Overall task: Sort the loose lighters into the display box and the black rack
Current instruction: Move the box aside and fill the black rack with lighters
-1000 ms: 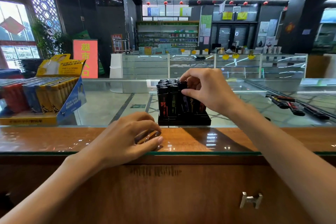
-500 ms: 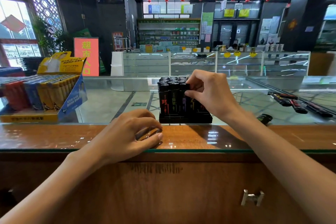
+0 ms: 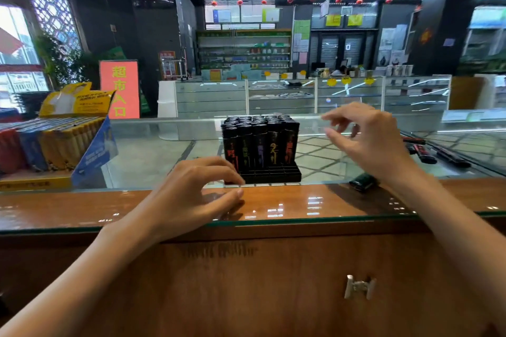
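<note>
The nearest loose lighter (image 3: 362, 182) is lying flat on the counter (image 3: 273, 202) just right of the rack's (image 3: 261, 150) front corner. It is partly tucked under the right wrist, and its long axis is running roughly left to right with a slight slant. More loose lighters (image 3: 424, 154) are lying farther right of the rack on the glass, angling away. The rack itself is standing full-looking, its black lighters upright in rows.

The right hand (image 3: 368, 142) is hovering to the right of the rack at about top height, its fingers loosely spread and holding nothing. The near lighter is sitting below those fingers and back toward the person, so a grasp is probably calling for the hand to drop and draw in, pinching across the short sides.

The left hand (image 3: 191, 197) is resting on the counter in front of the rack's left corner, fingers curled down. I cannot tell whether anything is lying under it. It is sitting farther from the lighter than the right hand. The display box (image 3: 93, 150) is standing well left of the rack, packed with coloured lighters.
</note>
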A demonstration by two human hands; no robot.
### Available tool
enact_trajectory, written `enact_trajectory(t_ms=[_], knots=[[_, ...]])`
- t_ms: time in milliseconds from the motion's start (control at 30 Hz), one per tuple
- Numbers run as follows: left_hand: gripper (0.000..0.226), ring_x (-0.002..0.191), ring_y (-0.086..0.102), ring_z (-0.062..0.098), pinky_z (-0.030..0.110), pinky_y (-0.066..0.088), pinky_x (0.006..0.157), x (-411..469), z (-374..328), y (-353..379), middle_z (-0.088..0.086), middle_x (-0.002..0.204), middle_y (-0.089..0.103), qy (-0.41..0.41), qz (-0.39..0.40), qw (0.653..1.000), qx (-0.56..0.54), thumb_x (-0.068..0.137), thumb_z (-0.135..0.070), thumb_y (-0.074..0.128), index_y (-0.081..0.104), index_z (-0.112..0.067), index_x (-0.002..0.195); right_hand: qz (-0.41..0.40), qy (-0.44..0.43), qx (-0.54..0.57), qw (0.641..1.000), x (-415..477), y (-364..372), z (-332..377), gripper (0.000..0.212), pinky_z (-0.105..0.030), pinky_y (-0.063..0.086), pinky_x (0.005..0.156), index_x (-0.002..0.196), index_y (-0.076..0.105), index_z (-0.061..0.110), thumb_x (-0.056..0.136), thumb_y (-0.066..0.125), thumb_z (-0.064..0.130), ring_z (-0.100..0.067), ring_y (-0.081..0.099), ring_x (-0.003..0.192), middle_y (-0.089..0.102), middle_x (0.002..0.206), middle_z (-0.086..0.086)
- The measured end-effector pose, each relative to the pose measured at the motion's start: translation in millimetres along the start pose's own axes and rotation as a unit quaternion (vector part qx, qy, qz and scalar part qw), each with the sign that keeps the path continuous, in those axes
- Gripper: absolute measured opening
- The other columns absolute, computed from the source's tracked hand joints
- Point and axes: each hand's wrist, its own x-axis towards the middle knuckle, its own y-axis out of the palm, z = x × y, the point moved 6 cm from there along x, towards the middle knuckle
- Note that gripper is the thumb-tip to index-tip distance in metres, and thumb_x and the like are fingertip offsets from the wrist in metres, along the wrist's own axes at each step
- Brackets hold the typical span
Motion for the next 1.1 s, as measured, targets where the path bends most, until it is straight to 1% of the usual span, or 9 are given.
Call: enact_trajectory(t_ms=[167,300,467,533,600,733,867,967,1100], knots=[[0.018,0.083,0.060,0.002,0.013,0.047,0.073,55.7,-52.7,38.9,-0.005,0.093,0.068,0.060,0.016,0.998,-0.014,0.091,-0.024,0.060,0.071,-0.014,0.100,0.055,0.132,-0.099,0.985,-48.0,-58.6,-91.7,0.023,-0.025,0.036,0.066,0.101,0.069,0.008,0.079,0.071,0.014,-0.019,0.057,0.078,0.067,0.095,-0.009],[0.030,0.085,0.059,0.009,0.031,0.051,0.078,107.3,-77.9,97.5,-0.003,0.102,0.067,0.011,0.103,0.994,-0.017,0.093,-0.038,0.051,0.064,-0.018,0.111,0.103,0.159,-0.155,0.970,-82.2,-77.8,-123.6,0.021,-0.020,0.026,0.064,0.097,0.071,0.013,0.077,0.073,0.019,-0.015,0.055,0.084,0.069,0.102,-0.007],[0.038,0.085,0.053,0.017,0.026,0.037,0.071,152.7,-87.4,152.6,0.010,0.111,0.064,-0.007,0.181,0.982,0.044,0.089,-0.034,0.059,0.060,-0.010,0.118,0.144,0.177,-0.132,0.965,-104.7,-87.6,-138.8,0.019,-0.021,0.037,0.066,0.094,0.071,0.024,0.081,0.067,0.036,-0.005,0.054,0.085,0.066,0.097,0.007],[0.029,0.089,0.057,0.026,0.028,0.036,0.068,172.2,-86.3,166.6,0.018,0.105,0.066,-0.029,0.187,0.980,0.066,0.089,-0.023,0.060,0.064,0.000,0.105,0.137,0.182,-0.116,0.967,-108.3,-96.4,-144.7,0.016,-0.017,0.038,0.066,0.092,0.071,0.027,0.080,0.067,0.037,-0.005,0.056,0.086,0.065,0.095,0.010],[0.021,0.076,0.054,0.028,0.030,0.036,0.061,193.6,-83.2,180.6,0.024,0.093,0.066,-0.064,0.188,0.977,0.072,0.088,-0.018,0.058,0.059,0.002,0.081,0.130,0.189,-0.116,0.966,-111.9,-105.1,-153.8,0.016,-0.020,0.039,0.067,0.092,0.071,0.026,0.080,0.067,0.036,-0.006,0.057,0.087,0.065,0.094,0.009],[0.035,0.071,0.053,0.024,0.029,0.041,0.061,233.3,-82.5,207.2,0.019,0.084,0.062,-0.121,0.184,0.974,0.056,0.091,-0.020,0.055,0.044,-0.007,0.060,0.122,0.191,-0.120,0.967,-117.9,-115.9,-168.5,0.018,-0.025,0.041,0.072,0.094,0.071,0.023,0.082,0.066,0.034,-0.008,0.058,0.087,0.068,0.094,0.006],[0.044,0.081,0.064,0.033,0.033,0.050,0.070,264.5,-82.9,229.6,0.025,0.096,0.064,-0.179,0.176,0.968,-0.020,0.099,-0.031,0.044,0.050,0.000,0.068,0.103,0.191,-0.110,0.970,-121.7,-118.5,-176.5,0.018,-0.012,0.037,0.068,0.094,0.070,0.024,0.082,0.064,0.035,-0.004,0.054,0.085,0.064,0.092,0.010],[0.061,0.101,0.061,0.039,0.039,0.051,0.076,281.5,-80.4,244.9,0.029,0.115,0.058,-0.207,0.201,0.956,-0.050,0.097,-0.047,0.037,0.055,0.011,0.107,0.090,0.185,-0.096,0.974,-122.8,-118.8,-177.9,0.016,-0.004,0.034,0.068,0.093,0.071,0.023,0.082,0.064,0.033,-0.001,0.054,0.083,0.065,0.090,0.011],[0.073,0.116,0.052,0.035,0.038,0.045,0.088,293.9,-81.3,263.2,0.020,0.132,0.051,-0.170,0.248,0.954,-0.010,0.089,-0.062,0.039,0.045,-0.002,0.131,0.075,0.183,-0.078,0.977,-123.8,-120.1,-179.0,0.015,-0.001,0.036,0.068,0.093,0.071,0.021,0.083,0.064,0.029,0.001,0.054,0.081,0.064,0.089,0.012]])
